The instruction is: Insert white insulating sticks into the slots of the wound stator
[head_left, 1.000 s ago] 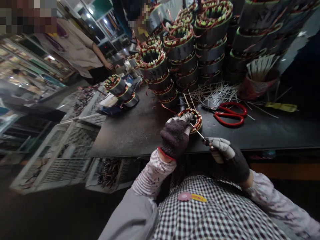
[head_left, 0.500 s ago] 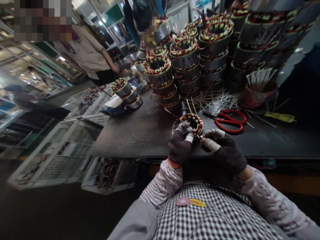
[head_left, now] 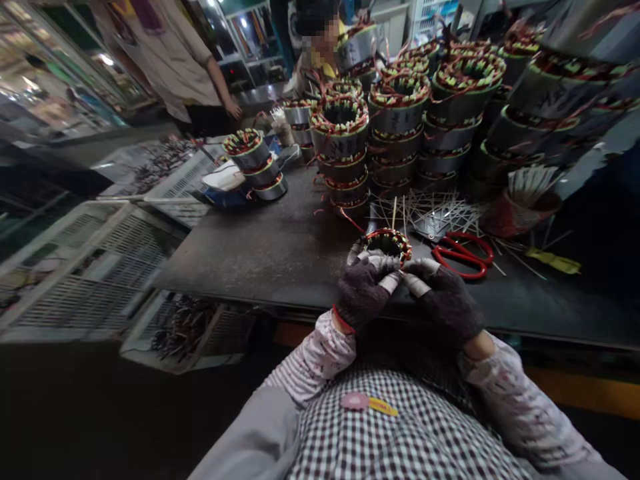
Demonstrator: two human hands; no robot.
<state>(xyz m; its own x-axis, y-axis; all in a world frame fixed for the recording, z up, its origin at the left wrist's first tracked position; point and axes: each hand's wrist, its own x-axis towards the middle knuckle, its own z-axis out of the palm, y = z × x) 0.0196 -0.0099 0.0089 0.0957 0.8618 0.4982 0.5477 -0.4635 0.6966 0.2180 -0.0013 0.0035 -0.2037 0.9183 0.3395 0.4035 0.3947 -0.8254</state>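
Note:
A small stator [head_left: 387, 241] with red and copper windings lies on the dark table [head_left: 280, 257] near its front edge. My left hand [head_left: 364, 288], in a dark glove with taped fingertips, grips the stator's near left rim. My right hand [head_left: 443, 301], gloved the same way, pinches at the near right rim, its fingertips touching those of the left hand. No tool shows in the right fingers.
Red scissors [head_left: 463, 255] and scattered white strips [head_left: 430, 210] lie just behind the stator. Tall stacks of stators [head_left: 400, 127] fill the back, a smaller stack [head_left: 256, 167] the left. A red cup of strips [head_left: 520, 203] stands right. White crates [head_left: 75, 267] and a co-worker [head_left: 175, 53] are left.
My right hand, which held a thin tool away from the stator, has moved in to the rim beside my left hand. The view has tilted up and shifted.

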